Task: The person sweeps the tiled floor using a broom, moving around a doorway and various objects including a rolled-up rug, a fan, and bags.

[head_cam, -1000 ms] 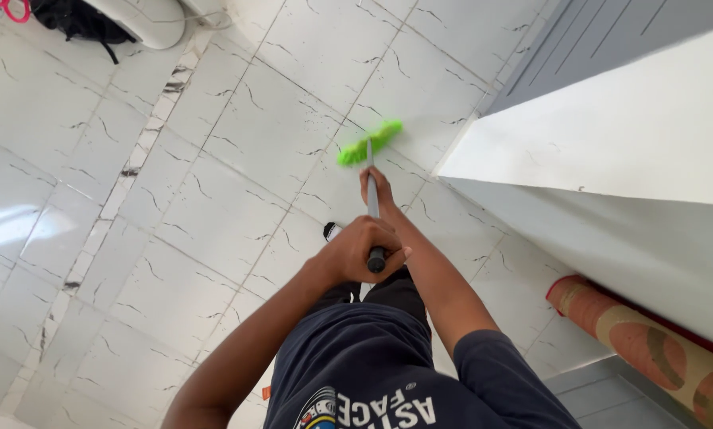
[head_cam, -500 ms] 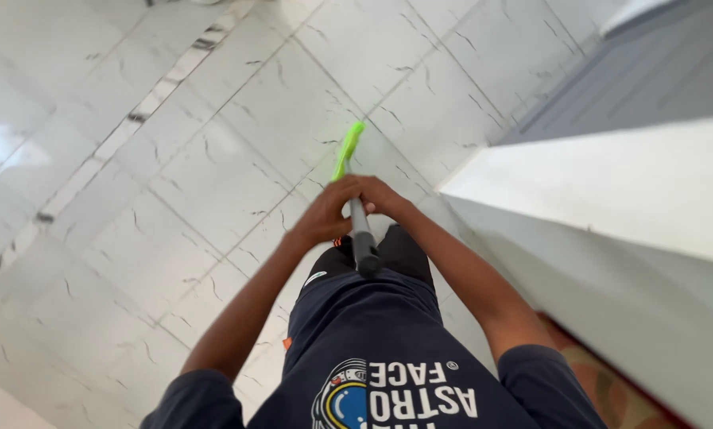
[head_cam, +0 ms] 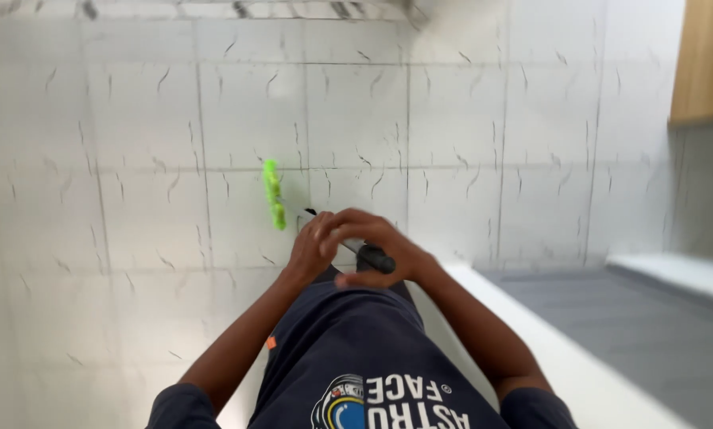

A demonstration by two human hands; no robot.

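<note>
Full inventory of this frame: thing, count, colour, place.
mop head: 1, bright green, on the floor tiles left of centre, ahead of the hands
mop handle: 1, grey shaft with a black end grip, running from the hands toward the mop head
floor tiles: many, glossy white with dark veins, filling most of the view
border strip: 1, darker marbled, along the top edge
ledge: 1, white, lower right beside the person
grey surface: 1, right of the ledge
wooden panel: 1, tan, top right corner
shirt: 1, navy with a printed graphic, bottom centre
left hand: 1, on the mop handle, blurred
right hand: 1, closed round the handle near its black end
</note>
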